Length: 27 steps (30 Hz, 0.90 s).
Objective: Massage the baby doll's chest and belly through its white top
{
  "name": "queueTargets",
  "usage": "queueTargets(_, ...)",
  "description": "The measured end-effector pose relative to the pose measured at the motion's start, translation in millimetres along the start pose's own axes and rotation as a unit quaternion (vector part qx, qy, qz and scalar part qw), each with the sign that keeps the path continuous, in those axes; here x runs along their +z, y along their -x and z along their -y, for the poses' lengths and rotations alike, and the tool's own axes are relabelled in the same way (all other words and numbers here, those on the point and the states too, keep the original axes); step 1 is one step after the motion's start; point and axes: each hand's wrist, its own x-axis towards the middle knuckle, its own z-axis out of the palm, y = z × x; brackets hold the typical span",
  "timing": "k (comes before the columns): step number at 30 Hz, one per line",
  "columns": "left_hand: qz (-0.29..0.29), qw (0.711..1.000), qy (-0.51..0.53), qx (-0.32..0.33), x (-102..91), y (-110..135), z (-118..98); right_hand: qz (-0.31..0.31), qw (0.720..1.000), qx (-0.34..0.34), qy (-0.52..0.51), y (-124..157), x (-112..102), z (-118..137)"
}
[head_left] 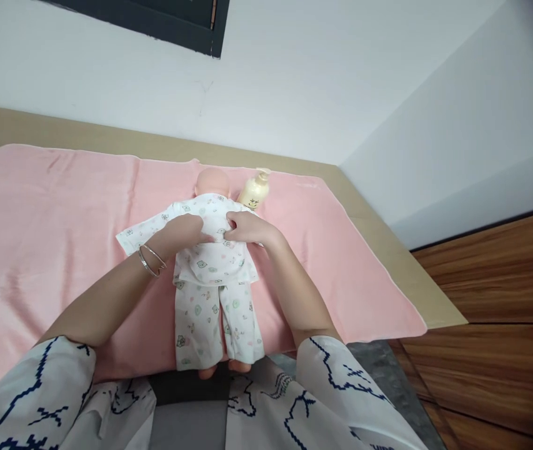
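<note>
A baby doll (pixel 213 182) lies stretched out with its bald head away from me and its feet toward me; no face shows. It wears a white long-sleeved shirt (pixel 214 265) and matching trousers (pixel 199 325) with small green and grey prints. My left hand (pixel 185 230), fingers curled, grips the shirt's cloth at the upper torso. Opposite it, my right hand (pixel 248 227) is closed on the shirt too, thumb and fingers bent inward. A narrow strip of fabric lies between the two hands. The doll's left-side sleeve is spread outward; the other is mostly hidden under my right arm.
Beside the doll's head, a pale yellow pump bottle (pixel 254 189) leans or lies tilted. Under everything is a pink blanket (pixel 83 250) on a beige tabletop (pixel 388 262). A white wall (pixel 270 94) stands behind; wooden panels (pixel 505 281) are at the right.
</note>
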Motion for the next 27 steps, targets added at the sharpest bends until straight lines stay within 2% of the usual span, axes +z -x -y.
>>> queueTargets(6, 0.024, 1.0, 0.018, 0.008, -10.0, -0.3, 0.4, -0.076, 0.997, -0.019, 0.028, -4.4, 21.4, -2.3)
queueTargets(9, 0.001, 0.999, 0.042, 0.01, -11.0, 7.8, 0.6, -0.131, 0.99, -0.025, 0.036, -2.8, 33.1, -1.0)
queueTargets(13, -0.089, 0.993, 0.08, -0.008, -2.4, 18.4, 12.0, -0.228, 0.974, -0.016, 0.012, 2.9, 54.1, -1.1)
queueTargets(17, -0.19, 0.975, 0.109, -0.041, 8.6, 19.2, 34.4, -0.336, 0.941, -0.003, -0.033, 8.4, 76.6, -8.9)
queueTargets(20, -0.255, 0.963, 0.081, -0.045, 15.5, 16.7, 49.8, -0.389, 0.921, -0.004, -0.021, 14.7, 83.5, -15.6)
queueTargets(23, -0.273, 0.957, 0.043, -0.082, 21.4, 14.9, 56.8, -0.392, 0.919, 0.054, 0.002, 21.8, 80.3, -18.0)
queueTargets(27, -0.221, 0.968, 0.033, -0.112, 30.5, 10.9, 56.5, -0.308, 0.938, 0.157, -0.024, 26.7, 72.9, -16.4)
